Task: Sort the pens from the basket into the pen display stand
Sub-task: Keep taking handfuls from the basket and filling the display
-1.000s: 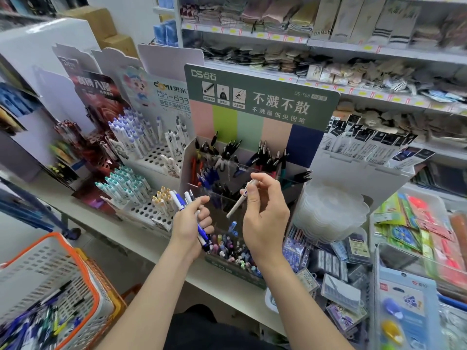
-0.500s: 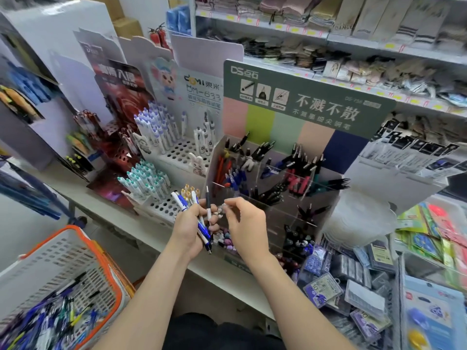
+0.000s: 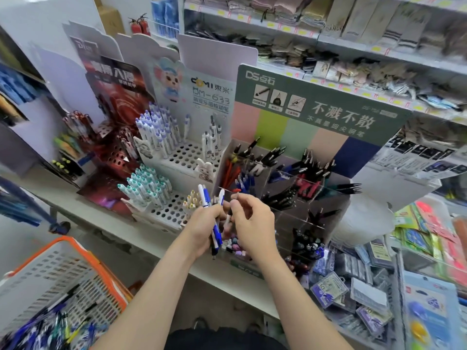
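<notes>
Mid-frame: left hand (image 3: pixel 203 229) clenched round a small bunch of pens (image 3: pixel 216 232), blue-and-white barrels roughly upright, click ends fanned above the fist, tips poking out below. Right hand (image 3: pixel 252 223) just beside it, fingers curled, thumb and forefinger tips meeting at the top of the bunch; cannot tell whether they have 1 pen pinched. Many more pens lie loose in the orange-rimmed basket (image 3: pixel 75 245), lower left of frame. Pen display stand (image 3: pixel 316 117) with clear compartments sits right behind the hands on the surface (image 3: pixel 141 232); a white perforated stand (image 3: pixel 182 157) stands to its left. Handling, as judged: pens are light, stiff, smooth plastic, so they slide and roll against each other in a bunch, and a slack fist could let 1 drop out the bottom. Best hold is likely a 2-finger pinch on the upper barrel just under the click end, drawing it straight up and clear, then lowering it tip-first into a compartment. Not fragile, though clips may snag neighbours.
</notes>
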`<state>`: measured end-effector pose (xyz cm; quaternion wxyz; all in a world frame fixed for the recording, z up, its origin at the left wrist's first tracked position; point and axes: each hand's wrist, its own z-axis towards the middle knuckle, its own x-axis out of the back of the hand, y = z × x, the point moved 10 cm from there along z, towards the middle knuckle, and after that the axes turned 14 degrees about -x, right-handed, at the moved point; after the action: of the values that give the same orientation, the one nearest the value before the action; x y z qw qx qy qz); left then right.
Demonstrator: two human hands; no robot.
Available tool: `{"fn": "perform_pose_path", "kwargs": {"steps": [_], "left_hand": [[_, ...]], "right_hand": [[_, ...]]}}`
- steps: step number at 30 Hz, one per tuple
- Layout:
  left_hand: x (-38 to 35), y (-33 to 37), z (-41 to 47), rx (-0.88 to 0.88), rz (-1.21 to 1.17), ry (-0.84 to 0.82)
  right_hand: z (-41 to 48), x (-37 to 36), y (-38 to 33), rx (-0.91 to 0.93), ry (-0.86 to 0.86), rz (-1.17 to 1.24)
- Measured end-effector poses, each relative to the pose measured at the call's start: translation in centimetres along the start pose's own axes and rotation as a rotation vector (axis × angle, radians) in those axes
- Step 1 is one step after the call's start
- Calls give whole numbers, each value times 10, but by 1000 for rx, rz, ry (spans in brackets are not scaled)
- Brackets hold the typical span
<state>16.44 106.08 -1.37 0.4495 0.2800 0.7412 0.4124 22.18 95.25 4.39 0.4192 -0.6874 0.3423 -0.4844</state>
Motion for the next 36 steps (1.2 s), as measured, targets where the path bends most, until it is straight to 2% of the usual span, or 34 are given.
{"fn": "perform_pose_path", "kwargs": {"steps": [3, 5, 8, 10, 12, 15, 18, 23, 25, 27, 30, 32, 34, 36], "left_hand": [[0, 8, 9, -46, -42, 17], [-1, 12, 17, -59, -133, 34], [-14, 19, 20, -58, -191, -12], [-20, 26, 24, -62, -176, -23], [-25, 31, 29, -69, -172, -27], [-33, 36, 35, -51, -197, -46], [-38, 37, 36, -31, -212, -58], [-40, 33, 34, -2, -207, -117], [-40, 32, 33, -15, -177, -129], [-39, 32, 30, -45, -108, -156], [-34, 27, 22, -63, 39, -248], [-27, 21, 17, -43, 111, -284], [-19, 18, 13, -20, 149, -257], [-8, 17, 15, -9, 138, -141]], "right_hand": [[-6, 27, -32, 91, 122, 167], [-13, 59, -61, 248, 308, 227], [-20, 97, -91, 435, 596, 211], [-18, 108, -105, 522, 687, 192], [-8, 106, -116, 577, 698, 89], [21, 88, -111, 539, 652, -142], [38, 75, -96, 489, 690, -373], [36, 74, -86, 389, 800, -544], [16, 69, -91, 497, 771, -465], [3, 54, -85, 522, 601, -324], [5, 28, -46, 231, 320, -78], [6, 18, -23, 86, 209, 53], [5, 17, -15, 51, 158, 114], [-1, 25, -20, 104, 214, 114]]}}
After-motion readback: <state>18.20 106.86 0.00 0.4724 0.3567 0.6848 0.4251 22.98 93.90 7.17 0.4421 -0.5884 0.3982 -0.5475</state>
